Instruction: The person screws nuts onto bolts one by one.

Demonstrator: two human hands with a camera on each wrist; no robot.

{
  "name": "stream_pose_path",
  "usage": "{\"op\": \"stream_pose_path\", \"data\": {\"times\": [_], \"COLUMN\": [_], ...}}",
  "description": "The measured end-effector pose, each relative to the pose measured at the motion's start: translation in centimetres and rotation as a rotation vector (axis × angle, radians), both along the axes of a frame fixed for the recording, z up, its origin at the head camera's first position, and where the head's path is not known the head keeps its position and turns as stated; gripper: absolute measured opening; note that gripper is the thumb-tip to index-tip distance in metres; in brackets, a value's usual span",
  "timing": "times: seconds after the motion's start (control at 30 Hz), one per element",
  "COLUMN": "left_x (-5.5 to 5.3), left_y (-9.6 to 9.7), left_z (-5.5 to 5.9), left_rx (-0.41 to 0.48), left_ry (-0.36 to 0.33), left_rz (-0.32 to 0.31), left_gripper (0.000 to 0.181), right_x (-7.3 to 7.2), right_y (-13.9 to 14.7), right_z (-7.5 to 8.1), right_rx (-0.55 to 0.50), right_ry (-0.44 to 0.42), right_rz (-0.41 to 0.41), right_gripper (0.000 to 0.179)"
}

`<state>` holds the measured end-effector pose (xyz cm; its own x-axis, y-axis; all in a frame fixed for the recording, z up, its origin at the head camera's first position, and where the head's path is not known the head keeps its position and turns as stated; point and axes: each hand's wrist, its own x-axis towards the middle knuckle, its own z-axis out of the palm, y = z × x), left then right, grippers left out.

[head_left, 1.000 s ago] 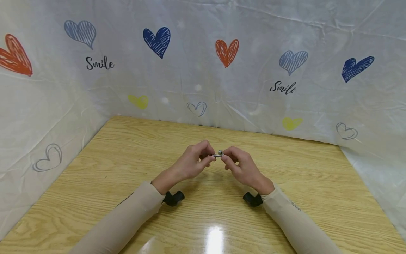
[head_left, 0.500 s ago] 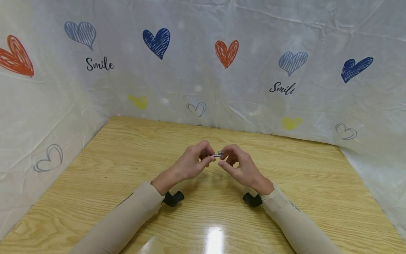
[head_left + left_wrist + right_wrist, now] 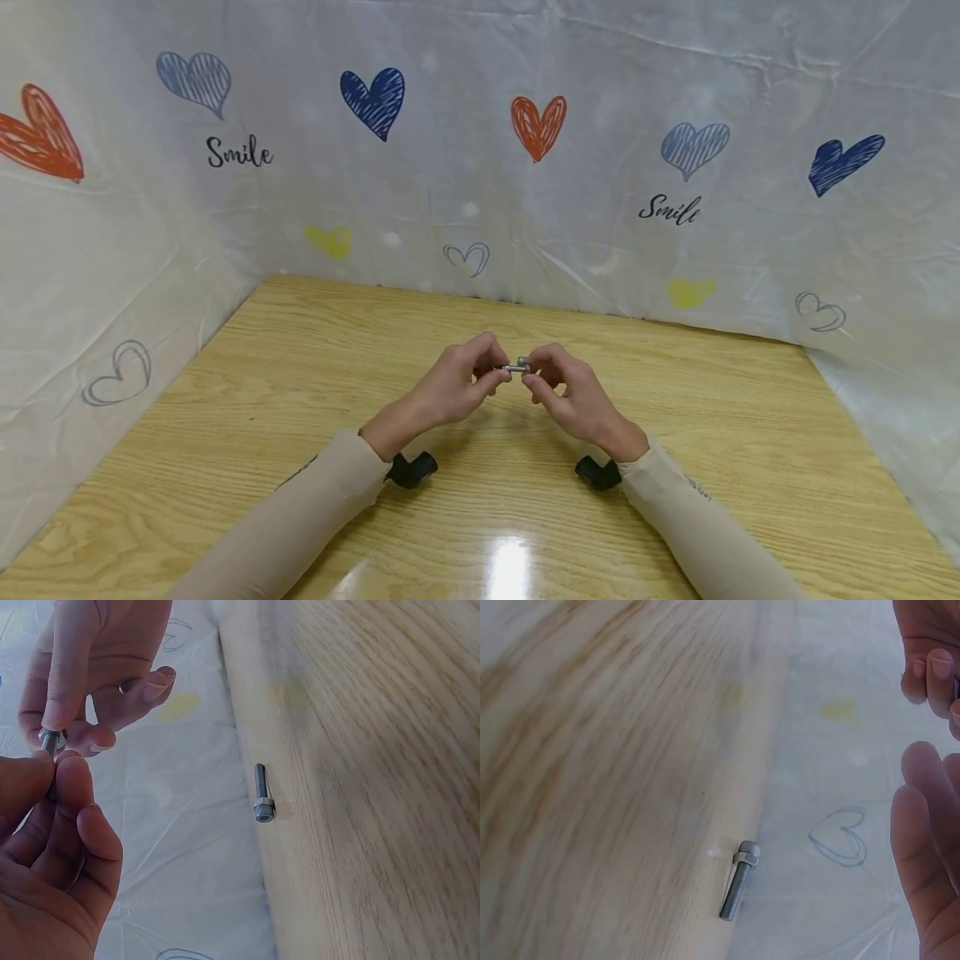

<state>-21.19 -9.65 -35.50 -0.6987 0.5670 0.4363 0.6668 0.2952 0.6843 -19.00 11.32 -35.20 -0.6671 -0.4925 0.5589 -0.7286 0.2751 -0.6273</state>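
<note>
In the head view my left hand [image 3: 453,385] pinches a small metal bolt [image 3: 516,368] between thumb and fingertips, over the middle of the table. The bolt points right, toward my right hand [image 3: 573,396]. A hex nut [image 3: 61,738] sits on the bolt's threaded end in the left wrist view, and my right thumb and fingertips are right at it. Much of the bolt is hidden by my left fingers. A second bolt [image 3: 262,796], with a nut near its head, lies on the table beyond the hands; it also shows in the right wrist view [image 3: 739,881].
The wood-grain table [image 3: 300,333] runs back to a pale cloth backdrop [image 3: 465,192] printed with hearts and "Smile". Black curved pieces [image 3: 412,470] sit at both wrists, beside the beige sleeves.
My right thumb and fingers spread apart around the bolt's end half a second ago, then came together at the nut again. My left hand keeps its grip and place.
</note>
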Motion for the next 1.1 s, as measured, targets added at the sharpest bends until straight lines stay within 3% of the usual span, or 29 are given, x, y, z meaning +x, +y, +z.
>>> {"op": "stream_pose_path", "data": {"times": [0.33,0.53,0.77,1.1], "left_x": [0.15,0.17,0.23,0.17], "left_y": [0.16,0.13,0.01,-0.10], "left_z": [0.09,0.03,0.14,0.05], "left_rx": [-0.002,-0.003,-0.007,0.000], "left_ry": [-0.001,-0.001,-0.008,-0.005], "left_rz": [-0.005,-0.004,0.009,0.008], "left_gripper": [0.005,0.005,0.006,0.006], "right_x": [-0.03,0.21,0.32,0.13], "right_y": [0.03,0.11,0.00,-0.14], "right_z": [-0.11,-0.04,0.07,-0.24], "right_rx": [0.005,0.033,0.026,-0.011], "right_ry": [0.036,-0.013,-0.021,0.032], "right_rz": [-0.009,-0.024,-0.015,0.006], "right_gripper": [0.013,0.010,0.027,0.016]}}
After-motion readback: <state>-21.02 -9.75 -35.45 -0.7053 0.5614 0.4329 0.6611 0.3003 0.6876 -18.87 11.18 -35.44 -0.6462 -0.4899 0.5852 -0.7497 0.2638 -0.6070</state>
